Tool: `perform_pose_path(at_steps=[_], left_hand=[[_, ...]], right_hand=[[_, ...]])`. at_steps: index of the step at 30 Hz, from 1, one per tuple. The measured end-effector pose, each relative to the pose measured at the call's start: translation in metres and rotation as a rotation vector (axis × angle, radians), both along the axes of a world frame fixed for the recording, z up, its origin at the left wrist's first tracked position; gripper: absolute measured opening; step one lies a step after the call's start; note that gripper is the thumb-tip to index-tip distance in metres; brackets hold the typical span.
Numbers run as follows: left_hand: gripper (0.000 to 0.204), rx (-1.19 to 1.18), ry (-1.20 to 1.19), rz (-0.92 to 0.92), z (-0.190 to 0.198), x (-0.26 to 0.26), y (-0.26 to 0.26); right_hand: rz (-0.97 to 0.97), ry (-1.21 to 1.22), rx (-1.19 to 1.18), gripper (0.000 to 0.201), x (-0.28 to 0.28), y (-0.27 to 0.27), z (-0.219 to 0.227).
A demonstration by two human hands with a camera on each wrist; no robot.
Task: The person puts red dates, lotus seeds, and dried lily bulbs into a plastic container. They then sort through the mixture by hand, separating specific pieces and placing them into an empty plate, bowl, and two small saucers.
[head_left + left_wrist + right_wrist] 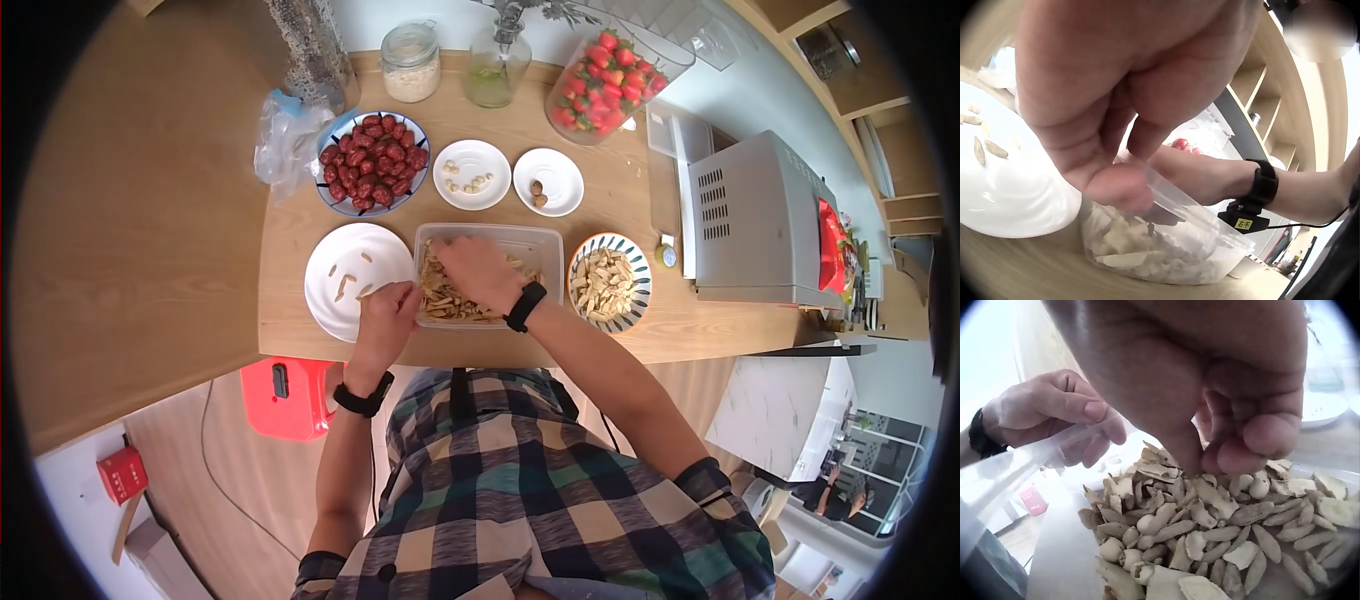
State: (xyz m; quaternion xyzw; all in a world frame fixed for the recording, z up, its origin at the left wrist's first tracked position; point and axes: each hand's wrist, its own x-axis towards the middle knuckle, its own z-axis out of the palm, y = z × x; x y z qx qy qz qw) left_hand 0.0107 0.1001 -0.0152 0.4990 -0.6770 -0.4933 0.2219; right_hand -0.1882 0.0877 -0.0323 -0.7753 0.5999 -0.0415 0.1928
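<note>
Tub (540, 240): where is it?

On the table (285, 280), between the plate (325, 310) and the bowl (645, 280), heaped with pieces (1266, 540).

And the hands?

The left hand (385, 320), fingers bent, is at the tub's left rim; whether it pinches anything, I can't tell. The right hand (480, 270) is over the pieces, fingers curled; I can't tell if it grasps one.

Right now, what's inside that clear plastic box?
The clear plastic box holds pale flakes, long thin pieces and little round ones. The right hand covers some, and whatever lies at the bottom underneath is hidden.
</note>
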Motion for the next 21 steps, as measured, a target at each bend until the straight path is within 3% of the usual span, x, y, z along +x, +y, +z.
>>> perform_pose_path(at_steps=[13,16,18,21], left_hand=[[0.019,-0.020,0.013,-0.009,-0.006,0.002,-0.001],[0.019,-0.034,0.022,-0.017,-0.009,0.002,-0.001],[0.018,-0.036,0.026,-0.018,-0.010,0.003,0.000],[0.019,-0.001,0.046,-0.004,-0.007,0.001,0.000]], right_hand=[[0.025,0.072,0.032,0.012,-0.007,-0.001,-0.007],[-0.030,0.022,0.011,0.012,-0.018,0.002,-0.011],[-0.113,-0.181,-0.028,0.024,-0.025,0.006,-0.007],[-0.194,-0.243,-0.001,0.030,-0.030,0.009,0.005]])
